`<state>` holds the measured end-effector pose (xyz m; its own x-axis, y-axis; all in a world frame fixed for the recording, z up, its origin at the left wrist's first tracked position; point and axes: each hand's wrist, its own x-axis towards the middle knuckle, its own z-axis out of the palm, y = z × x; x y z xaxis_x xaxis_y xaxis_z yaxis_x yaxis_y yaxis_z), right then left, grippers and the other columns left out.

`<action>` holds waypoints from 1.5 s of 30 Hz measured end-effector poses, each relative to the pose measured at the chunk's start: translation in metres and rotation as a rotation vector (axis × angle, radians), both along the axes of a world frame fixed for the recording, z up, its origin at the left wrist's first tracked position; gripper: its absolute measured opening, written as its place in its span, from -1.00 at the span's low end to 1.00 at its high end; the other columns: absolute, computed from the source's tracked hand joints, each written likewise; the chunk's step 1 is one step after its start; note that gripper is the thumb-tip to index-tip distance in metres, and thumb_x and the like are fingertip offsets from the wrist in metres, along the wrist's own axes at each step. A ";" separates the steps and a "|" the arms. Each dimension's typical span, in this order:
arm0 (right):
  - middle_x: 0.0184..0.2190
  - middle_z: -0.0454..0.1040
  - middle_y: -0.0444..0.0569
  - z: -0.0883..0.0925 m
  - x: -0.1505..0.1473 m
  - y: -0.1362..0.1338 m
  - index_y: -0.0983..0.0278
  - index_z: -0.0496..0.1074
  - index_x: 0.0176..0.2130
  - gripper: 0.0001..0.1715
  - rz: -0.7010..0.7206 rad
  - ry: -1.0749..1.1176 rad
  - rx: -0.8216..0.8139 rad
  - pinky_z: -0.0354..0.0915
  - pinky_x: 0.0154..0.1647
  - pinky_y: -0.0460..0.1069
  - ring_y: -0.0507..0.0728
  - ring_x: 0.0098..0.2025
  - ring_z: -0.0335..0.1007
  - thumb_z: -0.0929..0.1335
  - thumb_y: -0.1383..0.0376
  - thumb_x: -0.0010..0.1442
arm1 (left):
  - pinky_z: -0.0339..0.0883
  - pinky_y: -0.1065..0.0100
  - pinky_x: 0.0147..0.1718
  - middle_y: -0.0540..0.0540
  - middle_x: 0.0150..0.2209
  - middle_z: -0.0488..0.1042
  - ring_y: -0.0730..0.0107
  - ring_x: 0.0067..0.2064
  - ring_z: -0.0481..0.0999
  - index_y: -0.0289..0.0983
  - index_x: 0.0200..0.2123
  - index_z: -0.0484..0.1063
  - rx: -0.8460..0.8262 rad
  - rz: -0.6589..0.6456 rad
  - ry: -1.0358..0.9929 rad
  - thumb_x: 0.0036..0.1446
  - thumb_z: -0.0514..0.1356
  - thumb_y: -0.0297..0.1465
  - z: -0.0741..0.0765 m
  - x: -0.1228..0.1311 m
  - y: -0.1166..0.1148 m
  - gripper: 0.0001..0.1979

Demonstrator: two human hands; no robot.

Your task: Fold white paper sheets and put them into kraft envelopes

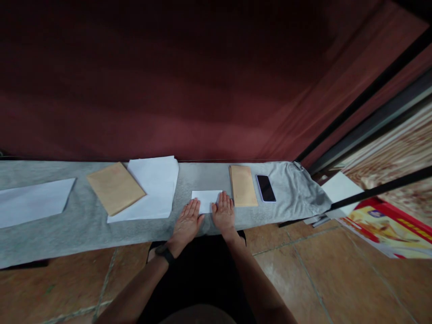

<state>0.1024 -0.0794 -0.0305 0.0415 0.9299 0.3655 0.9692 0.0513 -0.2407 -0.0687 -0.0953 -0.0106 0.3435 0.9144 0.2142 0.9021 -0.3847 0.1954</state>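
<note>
A small white sheet of paper, perhaps folded, lies on the grey cloth in front of me. My left hand rests flat on its left side, fingers stretched out. On its right side lies my right hand, also flat with the fingers extended. Just right of that hand is a brown envelope, with a dark-screened phone beyond it. Left of my hands, a stack of white paper is partly covered by a brown envelope.
More white paper lies at the far left of the long, narrow cloth-covered table. A dark red curtain or panel rises behind it. At the right are black metal poles and a red-and-yellow printed box by the tiled floor.
</note>
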 end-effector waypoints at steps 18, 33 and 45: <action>0.20 0.46 0.09 0.018 0.033 -0.020 0.28 0.43 0.19 -0.50 0.324 0.261 0.015 0.21 0.33 0.19 0.19 0.28 0.29 0.29 0.36 0.28 | 0.36 0.14 0.12 -0.26 -0.02 0.59 0.15 0.06 0.57 -0.23 -0.09 0.52 -0.119 -0.143 0.026 0.21 0.00 -0.55 0.037 -0.018 0.027 -0.65; -0.45 0.53 -0.12 0.057 0.026 0.023 0.25 0.47 -0.26 -0.71 0.097 0.758 0.011 0.31 -0.36 -0.10 0.07 -0.40 0.43 0.26 0.15 0.33 | 0.25 0.42 -0.49 0.11 -0.53 0.34 0.43 -0.47 0.40 -0.21 -0.35 0.32 -0.374 0.268 -1.135 0.07 0.23 -0.12 0.036 -0.014 0.036 -0.71; -0.05 0.55 0.13 0.035 0.012 0.042 0.29 0.42 0.10 -0.61 -0.038 0.575 0.001 0.38 0.00 0.06 0.18 -0.04 0.49 0.23 0.34 0.33 | 0.45 0.20 -0.17 -0.08 -0.31 0.56 0.20 -0.24 0.60 -0.29 0.18 0.29 -0.199 0.403 -0.745 0.16 0.14 -0.48 0.016 -0.008 0.053 -0.52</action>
<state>0.1143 -0.0373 0.0041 0.2676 0.9234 0.2752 0.6839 0.0192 -0.7293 -0.0766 -0.0423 0.0053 -0.1809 0.9804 0.0779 0.5727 0.0406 0.8187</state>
